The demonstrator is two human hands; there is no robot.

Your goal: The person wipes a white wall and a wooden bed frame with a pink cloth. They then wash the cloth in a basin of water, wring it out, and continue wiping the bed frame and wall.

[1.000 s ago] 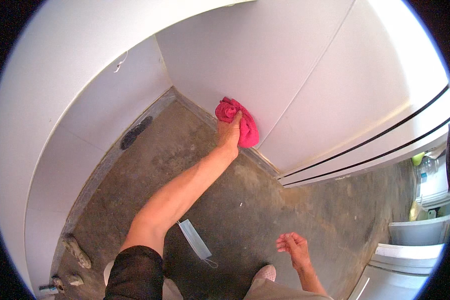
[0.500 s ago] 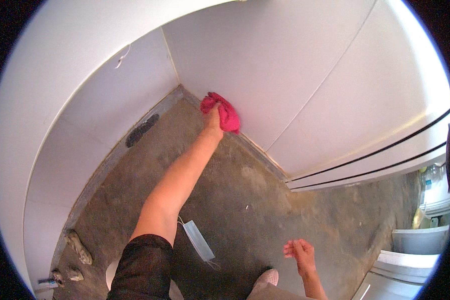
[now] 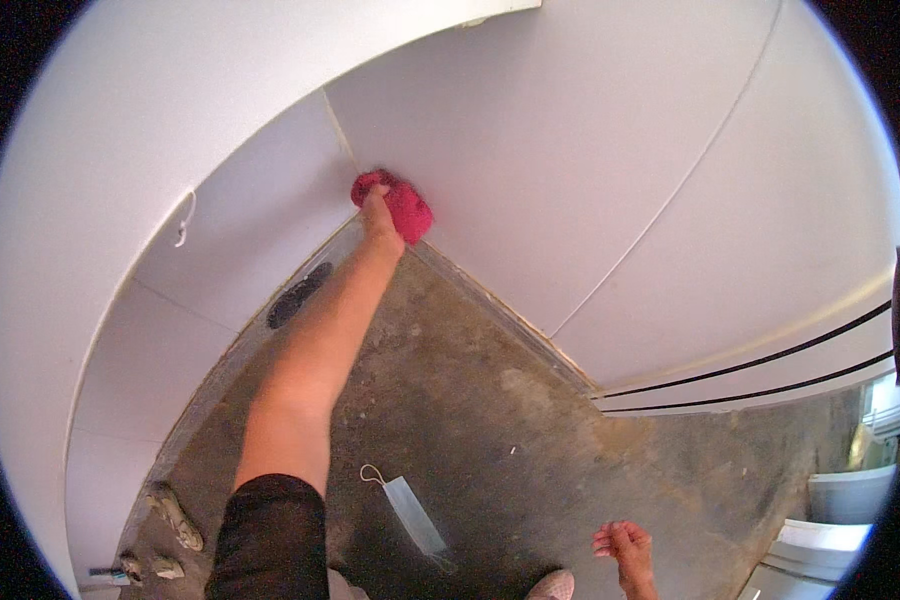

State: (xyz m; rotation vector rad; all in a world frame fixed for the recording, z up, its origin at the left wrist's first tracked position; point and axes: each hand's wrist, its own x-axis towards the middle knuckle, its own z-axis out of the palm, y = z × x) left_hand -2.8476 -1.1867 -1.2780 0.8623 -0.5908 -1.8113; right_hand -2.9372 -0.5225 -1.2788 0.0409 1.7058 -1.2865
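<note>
My left hand (image 3: 379,222) reaches far out to a corner where two white panel walls meet. Bunched in its closed fingers is a crimson cloth (image 3: 410,208), pressed against the right-hand wall (image 3: 570,160) low down beside the corner. Part of the fingers is covered by the cloth. At the lower right, my right hand (image 3: 626,550) hangs above the concrete floor (image 3: 450,370), its fingers loosely curled and a little apart, holding nothing. A light blue face mask (image 3: 413,515) with a white ear loop lies on the floor between my two arms.
A dark oval patch (image 3: 300,296) marks the base of the left wall. Worn shoes (image 3: 177,517) lie along that wall. White and grey tubs (image 3: 850,495) stand at the far right. A white curved edge (image 3: 170,110) overhangs the upper left, with a white hook (image 3: 185,220) nearby.
My left hand has slid the cloth along the wall, leftward and up into the corner. The view has shifted, so the mask and my right hand now appear lower.
</note>
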